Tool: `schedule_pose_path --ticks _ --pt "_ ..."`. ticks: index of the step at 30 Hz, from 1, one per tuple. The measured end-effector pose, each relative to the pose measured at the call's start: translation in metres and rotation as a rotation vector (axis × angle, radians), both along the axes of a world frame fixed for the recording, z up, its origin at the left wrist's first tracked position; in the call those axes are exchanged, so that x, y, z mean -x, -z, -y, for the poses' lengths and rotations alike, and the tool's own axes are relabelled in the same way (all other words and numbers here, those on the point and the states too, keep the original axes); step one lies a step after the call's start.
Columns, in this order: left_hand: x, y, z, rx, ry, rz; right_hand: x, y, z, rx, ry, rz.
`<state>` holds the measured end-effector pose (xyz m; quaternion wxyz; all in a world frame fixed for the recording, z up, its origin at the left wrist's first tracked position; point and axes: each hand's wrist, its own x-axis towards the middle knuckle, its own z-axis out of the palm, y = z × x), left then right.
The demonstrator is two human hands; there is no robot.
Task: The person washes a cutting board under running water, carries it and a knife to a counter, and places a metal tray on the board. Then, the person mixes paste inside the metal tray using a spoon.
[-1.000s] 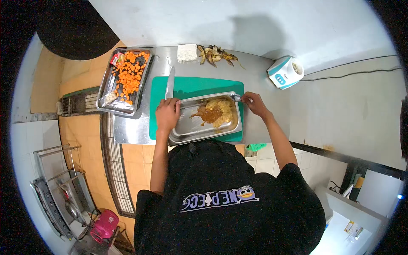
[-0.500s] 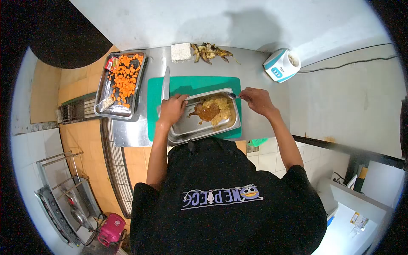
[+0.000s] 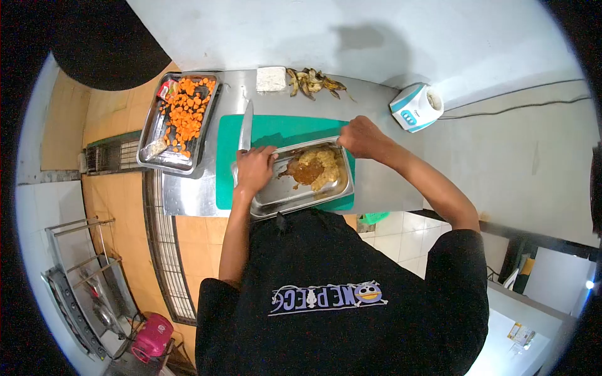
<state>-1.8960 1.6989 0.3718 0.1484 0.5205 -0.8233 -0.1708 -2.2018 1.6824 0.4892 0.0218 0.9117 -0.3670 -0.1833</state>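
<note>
A rectangular steel pan (image 3: pixel 274 193) rests at a slant on a green cutting board (image 3: pixel 295 125). Yellowish mash (image 3: pixel 327 164) and a glossy brown paste (image 3: pixel 305 173) lie together in its far right half. My left hand (image 3: pixel 255 168) is closed over the pan's left rim. At the upper right corner of the pan, my right hand (image 3: pixel 365 138) is closed in a fist around a small metal utensil, which the fist now hides almost fully. A large knife (image 3: pixel 246 125) lies on the board's left side, just beyond my left hand.
Left on the steel counter (image 3: pixel 188 194) stands a tray (image 3: pixel 194 160) of sliced carrots (image 3: pixel 186 113). Along the wall are a white block (image 3: pixel 271 79) and banana peels (image 3: pixel 311 83). A white-and-blue blender base (image 3: pixel 416 108) sits at the right with its cord.
My right hand has turned and moved slightly left over the pan's corner, its elbow swinging out to the right. The utensil visible before is now mostly hidden. My left hand stays on the rim.
</note>
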Motion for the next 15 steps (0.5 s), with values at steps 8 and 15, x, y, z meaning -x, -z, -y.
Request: schedule_pose_path --ticks 8,15 --pt "-0.004 0.007 -0.007 -0.062 -0.011 -0.016 -0.007 -0.008 -0.005 -0.115 0.160 -0.077" --pt "-0.004 0.003 -0.013 -0.075 -0.067 -0.050 -0.009 0.009 -0.033 -0.293 0.280 -0.135"
